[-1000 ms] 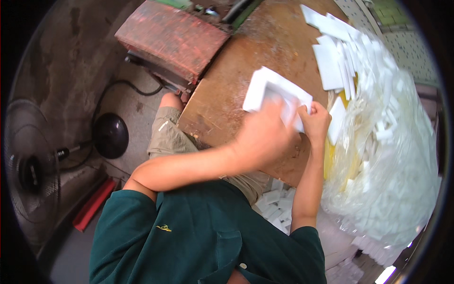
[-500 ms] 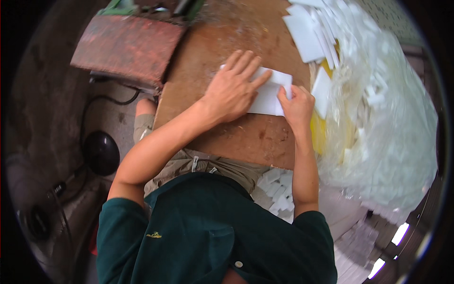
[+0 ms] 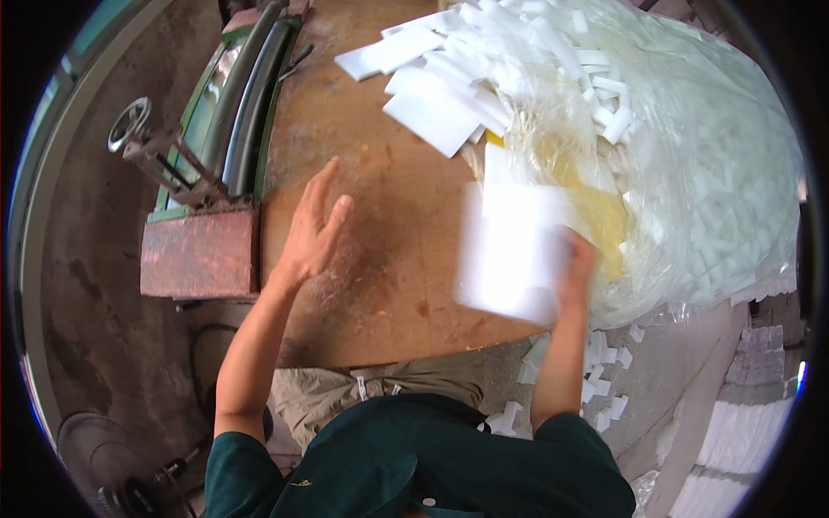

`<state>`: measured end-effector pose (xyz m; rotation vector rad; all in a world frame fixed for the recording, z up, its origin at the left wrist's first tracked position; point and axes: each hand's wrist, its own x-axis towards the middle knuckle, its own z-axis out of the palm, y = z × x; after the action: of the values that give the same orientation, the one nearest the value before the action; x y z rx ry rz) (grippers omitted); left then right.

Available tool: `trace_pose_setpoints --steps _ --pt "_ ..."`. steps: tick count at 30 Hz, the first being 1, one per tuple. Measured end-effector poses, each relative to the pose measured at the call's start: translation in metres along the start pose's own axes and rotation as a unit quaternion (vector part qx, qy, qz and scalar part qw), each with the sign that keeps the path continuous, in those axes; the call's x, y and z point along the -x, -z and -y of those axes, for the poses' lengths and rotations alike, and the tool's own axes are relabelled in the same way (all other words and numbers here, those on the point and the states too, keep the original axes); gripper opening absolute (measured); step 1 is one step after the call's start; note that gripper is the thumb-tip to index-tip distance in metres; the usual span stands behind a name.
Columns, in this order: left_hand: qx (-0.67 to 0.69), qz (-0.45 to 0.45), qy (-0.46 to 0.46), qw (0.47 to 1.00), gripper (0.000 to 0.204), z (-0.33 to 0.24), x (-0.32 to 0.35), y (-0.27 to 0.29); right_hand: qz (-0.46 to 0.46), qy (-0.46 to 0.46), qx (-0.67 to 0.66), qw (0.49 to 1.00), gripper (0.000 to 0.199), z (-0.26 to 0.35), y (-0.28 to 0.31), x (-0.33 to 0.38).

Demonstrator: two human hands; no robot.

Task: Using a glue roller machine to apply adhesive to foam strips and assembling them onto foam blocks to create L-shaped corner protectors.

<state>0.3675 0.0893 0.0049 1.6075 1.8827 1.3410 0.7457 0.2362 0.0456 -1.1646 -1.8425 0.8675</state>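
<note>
My right hand (image 3: 577,269) grips a white rectangular sheet stack (image 3: 509,250), blurred by motion, near the right edge of the brown wooden worktable (image 3: 380,259). My left hand (image 3: 313,229) hovers flat over the table's left part, fingers apart, holding nothing. A loose pile of white cut sheets (image 3: 440,95) lies at the far end of the table, beyond both hands.
A big clear plastic bag of white offcuts (image 3: 691,164) fills the right side. A green and rust-red machine with a handwheel (image 3: 199,173) stands left of the table. White scraps (image 3: 596,380) litter the floor; stacked white sheets (image 3: 743,432) and a floor fan (image 3: 104,466) sit low.
Both hands were pressing the white sheets on the table. Now my right hand has carried them toward the right, and my left hand has let go and lifted off.
</note>
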Motion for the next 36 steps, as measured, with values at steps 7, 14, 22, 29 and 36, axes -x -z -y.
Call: trace_pose_setpoints --steps 7,14,22,29,36 --pt "-0.053 -0.036 -0.007 0.998 0.079 -0.003 -0.187 -0.055 0.112 -0.103 -0.513 0.845 0.054 -0.029 0.064 0.019" --pt "-0.441 0.028 -0.184 0.878 0.093 0.006 -0.288 -0.130 0.259 -0.042 -0.086 0.961 0.048 -0.025 0.001 -0.060" --pt "-0.386 0.060 -0.260 0.883 0.048 0.011 -0.271 -0.117 -0.023 0.105 0.335 0.936 0.072 -0.066 0.046 -0.160" --pt "-0.375 0.051 -0.241 0.893 0.059 -0.010 -0.203 -0.093 0.079 0.279 0.165 0.943 0.055 -0.035 0.006 -0.143" --pt "-0.328 0.021 -0.169 0.929 0.064 0.029 -0.175 -0.126 0.111 0.038 0.156 0.981 0.042 -0.101 0.003 -0.218"
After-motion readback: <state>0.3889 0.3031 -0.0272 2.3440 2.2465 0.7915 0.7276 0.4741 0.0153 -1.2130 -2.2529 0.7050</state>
